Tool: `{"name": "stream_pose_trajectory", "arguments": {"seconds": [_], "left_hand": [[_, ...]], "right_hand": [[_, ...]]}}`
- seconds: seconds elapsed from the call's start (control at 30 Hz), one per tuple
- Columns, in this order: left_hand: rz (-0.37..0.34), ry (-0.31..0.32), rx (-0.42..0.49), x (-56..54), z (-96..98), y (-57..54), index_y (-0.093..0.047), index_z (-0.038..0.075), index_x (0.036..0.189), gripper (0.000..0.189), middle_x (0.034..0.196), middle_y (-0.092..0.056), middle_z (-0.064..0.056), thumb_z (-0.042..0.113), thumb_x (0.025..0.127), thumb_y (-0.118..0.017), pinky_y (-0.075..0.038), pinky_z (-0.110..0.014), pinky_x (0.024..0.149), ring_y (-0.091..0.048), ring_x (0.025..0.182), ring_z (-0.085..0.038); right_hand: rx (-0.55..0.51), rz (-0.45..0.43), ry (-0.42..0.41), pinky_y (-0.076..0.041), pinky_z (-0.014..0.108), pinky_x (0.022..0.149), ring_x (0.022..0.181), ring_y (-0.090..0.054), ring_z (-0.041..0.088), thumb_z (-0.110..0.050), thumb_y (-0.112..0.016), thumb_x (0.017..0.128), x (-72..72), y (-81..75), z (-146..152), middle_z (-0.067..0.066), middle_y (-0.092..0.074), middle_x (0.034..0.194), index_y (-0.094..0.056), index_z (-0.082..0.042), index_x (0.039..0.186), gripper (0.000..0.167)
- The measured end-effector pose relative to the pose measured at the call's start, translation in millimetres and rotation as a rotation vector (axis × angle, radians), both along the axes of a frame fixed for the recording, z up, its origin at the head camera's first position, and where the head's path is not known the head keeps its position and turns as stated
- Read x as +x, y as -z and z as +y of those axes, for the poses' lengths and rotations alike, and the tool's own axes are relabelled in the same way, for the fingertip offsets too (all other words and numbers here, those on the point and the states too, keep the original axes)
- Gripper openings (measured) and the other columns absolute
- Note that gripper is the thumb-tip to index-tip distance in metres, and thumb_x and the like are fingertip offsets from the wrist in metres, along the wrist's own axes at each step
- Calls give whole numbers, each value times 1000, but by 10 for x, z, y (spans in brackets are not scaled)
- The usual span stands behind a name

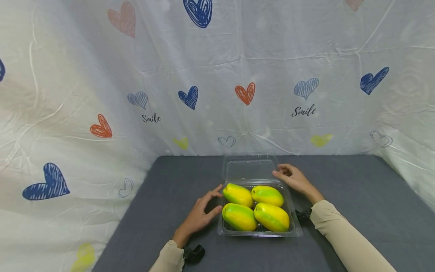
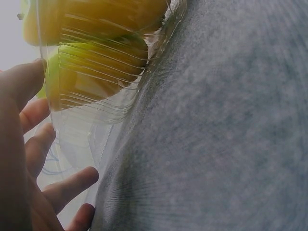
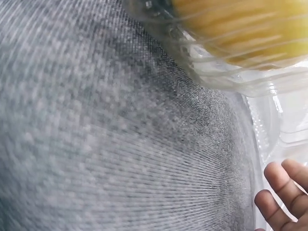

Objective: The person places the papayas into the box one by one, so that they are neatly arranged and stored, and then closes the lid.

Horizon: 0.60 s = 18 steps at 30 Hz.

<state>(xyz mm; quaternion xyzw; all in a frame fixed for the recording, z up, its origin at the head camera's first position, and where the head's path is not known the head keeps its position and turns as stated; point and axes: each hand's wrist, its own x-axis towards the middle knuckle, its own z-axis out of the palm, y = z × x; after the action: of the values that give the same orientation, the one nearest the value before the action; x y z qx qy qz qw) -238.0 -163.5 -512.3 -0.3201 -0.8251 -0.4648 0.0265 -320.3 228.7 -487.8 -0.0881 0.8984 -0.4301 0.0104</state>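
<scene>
Several yellow-green mangoes lie in two rows in a clear plastic clamshell container. Its hinged lid is folded back onto the table behind the base. My left hand is at the container's left side with fingers spread; in the left wrist view its thumb and fingertips are at the clear wall. Over at the lid's right edge is my right hand, fingers loosely bent. The right wrist view shows its fingertips close to the lid, and whether they touch it I cannot tell.
Dark grey cloth covers the table around the container. Behind and at the sides hangs a white curtain printed with hearts. A black strap device is on the left wrist, another on the right.
</scene>
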Motion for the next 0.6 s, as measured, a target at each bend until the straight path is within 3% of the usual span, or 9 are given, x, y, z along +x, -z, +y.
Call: {"name": "stream_pose_trajectory", "arguments": {"seconds": [0.37, 0.6], "left_hand": [[-12, 7, 3, -11, 5, 19, -54, 18, 134, 31, 167, -33, 7, 21, 103, -61, -26, -65, 119, -29, 156, -23], [33, 19, 3, -39, -1, 41, -53, 18, 134, 30, 167, -34, -2, 20, 104, -60, -29, -65, 117, -32, 154, -28]], "right_hand": [[-27, 85, 16, -49, 57, 97, 116, -59, 38, -43, -64, 99, 16, -36, 4, 25, -61, 129, -45, 1, 149, 69], [-34, 119, 28, -47, 58, 98, 118, -56, 38, -43, -66, 98, 48, -115, -10, 24, -58, 133, -42, -3, 152, 71]]}}
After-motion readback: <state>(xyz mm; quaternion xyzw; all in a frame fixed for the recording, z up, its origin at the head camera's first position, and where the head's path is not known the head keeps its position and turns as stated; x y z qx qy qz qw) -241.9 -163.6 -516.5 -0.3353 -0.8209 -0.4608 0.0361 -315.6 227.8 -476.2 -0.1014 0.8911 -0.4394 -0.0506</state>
